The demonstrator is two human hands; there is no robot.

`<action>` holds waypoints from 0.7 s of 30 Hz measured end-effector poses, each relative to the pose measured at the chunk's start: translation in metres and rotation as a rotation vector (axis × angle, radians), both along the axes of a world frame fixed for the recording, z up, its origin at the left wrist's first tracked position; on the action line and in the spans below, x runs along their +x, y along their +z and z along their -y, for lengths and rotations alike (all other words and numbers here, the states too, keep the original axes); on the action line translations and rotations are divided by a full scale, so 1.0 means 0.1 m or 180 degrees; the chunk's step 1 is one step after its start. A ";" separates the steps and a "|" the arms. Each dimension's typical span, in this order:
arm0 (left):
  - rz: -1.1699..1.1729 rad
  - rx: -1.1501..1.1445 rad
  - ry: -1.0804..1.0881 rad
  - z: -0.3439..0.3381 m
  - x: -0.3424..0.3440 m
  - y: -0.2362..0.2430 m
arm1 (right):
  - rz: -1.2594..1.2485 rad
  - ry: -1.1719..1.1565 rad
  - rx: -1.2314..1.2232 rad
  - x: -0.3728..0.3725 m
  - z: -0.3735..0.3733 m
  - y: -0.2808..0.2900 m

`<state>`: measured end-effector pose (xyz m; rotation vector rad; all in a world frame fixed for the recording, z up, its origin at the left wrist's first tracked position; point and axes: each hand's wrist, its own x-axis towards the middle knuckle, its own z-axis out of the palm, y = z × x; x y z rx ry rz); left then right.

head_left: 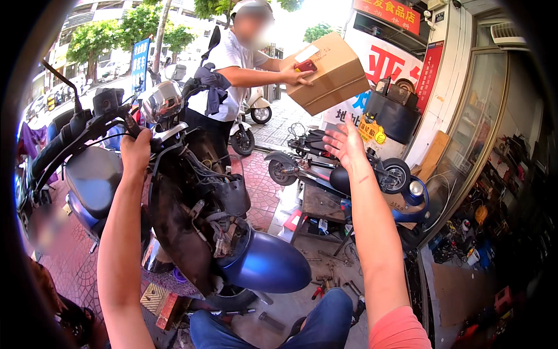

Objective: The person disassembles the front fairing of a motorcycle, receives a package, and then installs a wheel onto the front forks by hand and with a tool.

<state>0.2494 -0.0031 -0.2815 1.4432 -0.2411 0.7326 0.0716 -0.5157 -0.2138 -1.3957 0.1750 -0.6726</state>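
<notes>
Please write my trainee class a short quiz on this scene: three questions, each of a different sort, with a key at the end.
1. Multiple choice. The camera wearer's right grip is:
A) closed around a wrench
B) open, holding nothing
C) flat on a scooter seat

2. Short answer. What large thing does the person in the white shirt hold?

3. True or false. The camera wearer's left grip is closed on a handlebar.

Key
1. B
2. A brown cardboard box, held tilted
3. True
</notes>
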 end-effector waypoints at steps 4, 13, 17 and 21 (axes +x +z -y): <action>0.0170 0.0120 0.0036 -0.13 0.05 0.04 | 0.0206 -0.0557 0.0699 -0.34 0.48 -0.36; 0.1001 -0.0085 -0.0846 0.97 -2.52 -0.54 | 0.0160 -0.1571 0.0906 -1.46 1.85 -0.67; -0.0985 -0.1221 -0.2188 2.40 -2.18 -0.90 | 0.0299 -0.1406 0.0899 -1.61 1.71 -0.48; -0.2116 -0.2733 -0.2720 3.43 -0.83 -1.08 | 0.0596 -0.0818 0.0496 -1.78 1.46 -0.70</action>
